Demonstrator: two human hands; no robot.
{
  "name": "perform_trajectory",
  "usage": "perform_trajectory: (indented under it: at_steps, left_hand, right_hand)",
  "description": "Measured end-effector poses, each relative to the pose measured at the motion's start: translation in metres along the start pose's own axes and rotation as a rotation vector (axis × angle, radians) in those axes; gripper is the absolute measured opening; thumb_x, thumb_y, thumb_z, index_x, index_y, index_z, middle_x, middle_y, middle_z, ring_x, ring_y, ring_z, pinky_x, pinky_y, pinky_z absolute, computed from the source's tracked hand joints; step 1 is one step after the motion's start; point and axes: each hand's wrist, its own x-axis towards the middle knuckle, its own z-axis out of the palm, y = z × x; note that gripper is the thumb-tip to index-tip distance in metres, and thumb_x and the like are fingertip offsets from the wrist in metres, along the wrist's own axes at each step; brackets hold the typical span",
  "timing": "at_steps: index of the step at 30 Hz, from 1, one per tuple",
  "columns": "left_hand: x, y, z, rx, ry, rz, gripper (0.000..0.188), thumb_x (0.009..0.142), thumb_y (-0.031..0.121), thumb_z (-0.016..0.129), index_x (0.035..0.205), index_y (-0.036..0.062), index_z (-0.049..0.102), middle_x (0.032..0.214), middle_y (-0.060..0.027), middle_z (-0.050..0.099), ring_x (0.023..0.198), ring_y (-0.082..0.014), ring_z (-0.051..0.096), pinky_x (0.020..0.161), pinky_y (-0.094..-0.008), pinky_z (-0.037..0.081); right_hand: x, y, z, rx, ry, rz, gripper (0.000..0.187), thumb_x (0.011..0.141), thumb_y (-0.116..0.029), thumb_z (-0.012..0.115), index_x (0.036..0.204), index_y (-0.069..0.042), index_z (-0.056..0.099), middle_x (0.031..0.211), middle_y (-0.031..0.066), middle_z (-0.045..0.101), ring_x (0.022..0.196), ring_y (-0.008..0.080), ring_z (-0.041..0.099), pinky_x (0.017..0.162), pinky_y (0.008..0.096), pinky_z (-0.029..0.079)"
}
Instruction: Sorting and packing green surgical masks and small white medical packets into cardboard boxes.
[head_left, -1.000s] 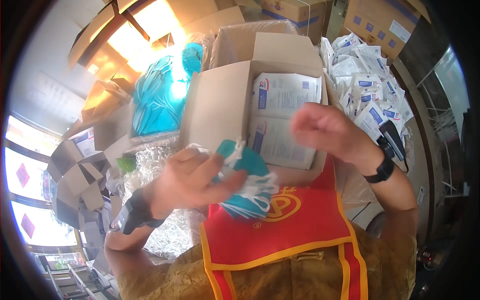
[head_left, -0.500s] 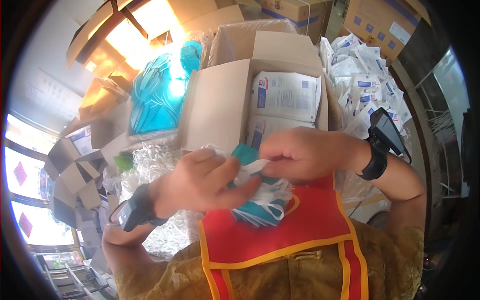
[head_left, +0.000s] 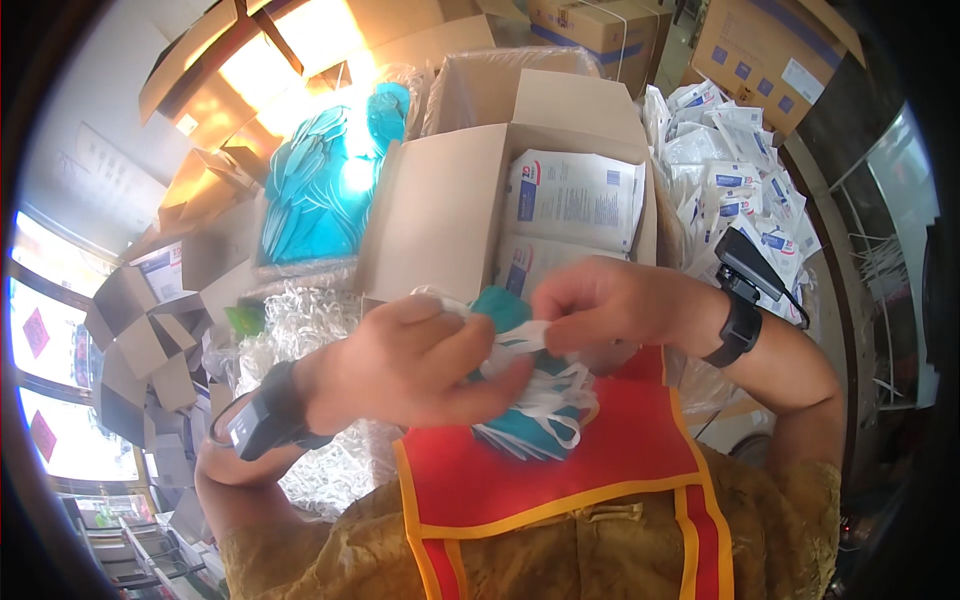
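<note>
Both hands hold a small stack of teal face masks (head_left: 525,425) with white ear loops, close to my chest above a red apron. My left hand (head_left: 415,360) wraps the stack from the left, fingers curled over it. My right hand (head_left: 600,305) pinches the white loops at the top of the stack. Each wrist carries a black band with a small device. Behind the hands stands an open cardboard box (head_left: 440,215) with white flat packets (head_left: 575,200) inside.
A big pile of loose teal masks (head_left: 320,190) lies at the back left on clear bubble wrap (head_left: 310,330). White packets (head_left: 730,170) are heaped at the right. Folded and stacked cardboard boxes (head_left: 150,330) crowd the left and back.
My right hand has come down from the box to the masks and now grips their loops beside my left hand. The stack has stayed near my chest.
</note>
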Motion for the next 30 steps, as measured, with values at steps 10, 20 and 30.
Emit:
perform_trajectory:
  at_steps: [10,20,30]
  left_hand:
    - [-0.032,-0.014,-0.011,-0.101,-0.186,-0.278,0.039,0.066,0.024,0.069,0.099,0.0037,0.064,0.075,-0.0050,0.058,0.059,-0.0216,0.062,0.056,-0.0326,0.050]
    - [-0.085,-0.034,-0.011,-0.015,-0.264,-0.463,0.040,0.062,0.030,0.069,0.092,0.0064,0.060,0.076,-0.0075,0.059,0.061,-0.0274,0.060,0.056,-0.0370,0.048]
    - [-0.167,-0.070,-0.027,-0.164,0.439,-1.130,0.028,0.088,-0.002,0.056,0.116,-0.0025,0.060,0.107,-0.0105,0.066,0.099,-0.0183,0.062,0.090,-0.0293,0.045]
  right_hand:
    - [-0.059,-0.004,0.011,-0.241,0.189,0.127,0.031,0.097,-0.034,0.058,0.085,-0.005,0.059,0.068,-0.0054,0.054,0.063,0.0027,0.047,0.056,0.0206,0.037]
    - [-0.136,-0.001,0.028,-0.271,0.278,0.150,0.026,0.099,-0.025,0.054,0.090,-0.001,0.058,0.071,-0.0030,0.055,0.064,0.0061,0.047,0.056,0.0228,0.038]
    - [-0.144,0.018,0.000,0.339,0.696,-0.152,0.024,0.094,-0.022,0.057,0.078,-0.005,0.050,0.063,0.0021,0.044,0.048,0.0066,0.034,0.041,0.0197,0.026]
